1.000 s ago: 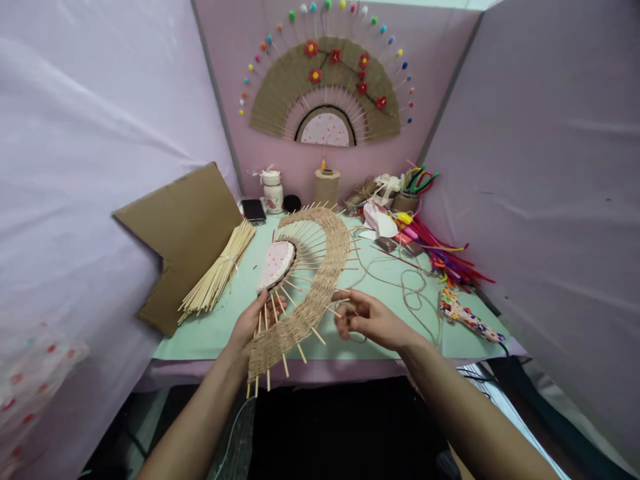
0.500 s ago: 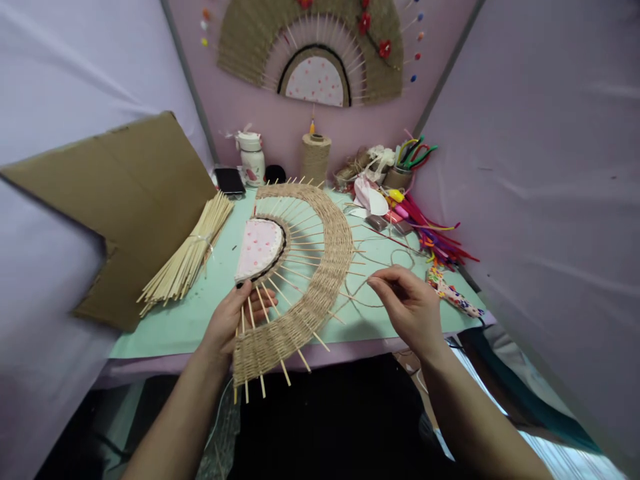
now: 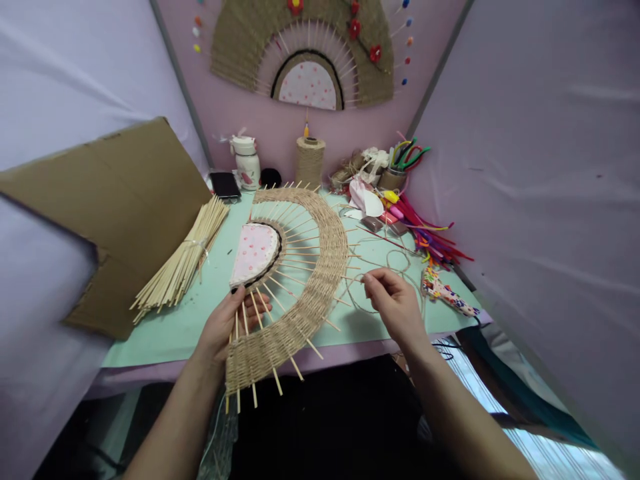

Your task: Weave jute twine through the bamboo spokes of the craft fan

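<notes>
The left hand (image 3: 225, 327) grips the half-round fan of woven brown twine and bamboo sticks (image 3: 325, 267) at its near end, with the fingers closed among the sticks. The fan lies on the mint-green surface (image 3: 165, 327), and its near end passes over the edge. The right hand (image 3: 395, 303) pinches a thin brown twine strand (image 3: 351, 298) just beside the fan.

A small handicraft booth, walled by pale pink fabric screens (image 3: 525, 167). A finished woven fan (image 3: 240, 47) with red flowers hangs on the far wall. The mint-green table (image 3: 165, 333) carries a half-woven fan (image 3: 327, 267), loose twine (image 3: 406, 256), a jute spool (image 3: 309, 162) at the far edge, a bundle of bamboo sticks (image 3: 180, 263) on the left and coloured pipe cleaners (image 3: 430, 237) on the right, with cardboard (image 3: 115, 200) leaning far left
</notes>
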Demonstrator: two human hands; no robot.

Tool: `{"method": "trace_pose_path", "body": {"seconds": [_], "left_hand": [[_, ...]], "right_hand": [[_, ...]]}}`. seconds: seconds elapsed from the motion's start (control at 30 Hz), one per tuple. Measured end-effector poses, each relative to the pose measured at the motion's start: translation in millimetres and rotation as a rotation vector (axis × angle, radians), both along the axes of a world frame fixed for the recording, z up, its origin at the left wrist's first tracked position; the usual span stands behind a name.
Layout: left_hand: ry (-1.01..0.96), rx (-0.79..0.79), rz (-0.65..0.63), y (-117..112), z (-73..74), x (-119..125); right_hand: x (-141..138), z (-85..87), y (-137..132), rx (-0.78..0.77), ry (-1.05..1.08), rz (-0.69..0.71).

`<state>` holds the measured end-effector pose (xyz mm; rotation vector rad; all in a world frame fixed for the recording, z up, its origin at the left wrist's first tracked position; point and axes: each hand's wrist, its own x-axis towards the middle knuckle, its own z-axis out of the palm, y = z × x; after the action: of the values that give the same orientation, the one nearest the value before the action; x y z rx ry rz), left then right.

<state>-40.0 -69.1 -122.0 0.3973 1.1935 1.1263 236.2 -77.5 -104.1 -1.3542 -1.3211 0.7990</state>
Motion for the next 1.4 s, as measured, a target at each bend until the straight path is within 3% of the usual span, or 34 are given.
{"method": "trace_pose_path", "body": {"seconds": [0.1, 0.23, 0.43, 0.73, 1.4], "left_hand": [[-0.015, 0.051, -0.023, -1, -4.0, 0], [-0.011, 0.091, -0.080, -1, -10.2, -2], [-0.027, 0.061, -0.111, 0, -8.3, -4], [0.034, 0.052, -0.137, 1, -2.6, -1], [0.009, 0.064, -0.141, 3, -12.5, -5]], "right_hand": [[-1, -2.0, 6, -0.068, 0.011, 0.071], [-5, -8.9, 12, -0.011, 0.009, 0.090], [0, -14.5, 14, 0.048, -0.024, 0.009], [15, -6.8, 4, 0.116, -0.126, -0.105], [16, -7.5, 4, 0.346, -0.361, -0.176]]}}
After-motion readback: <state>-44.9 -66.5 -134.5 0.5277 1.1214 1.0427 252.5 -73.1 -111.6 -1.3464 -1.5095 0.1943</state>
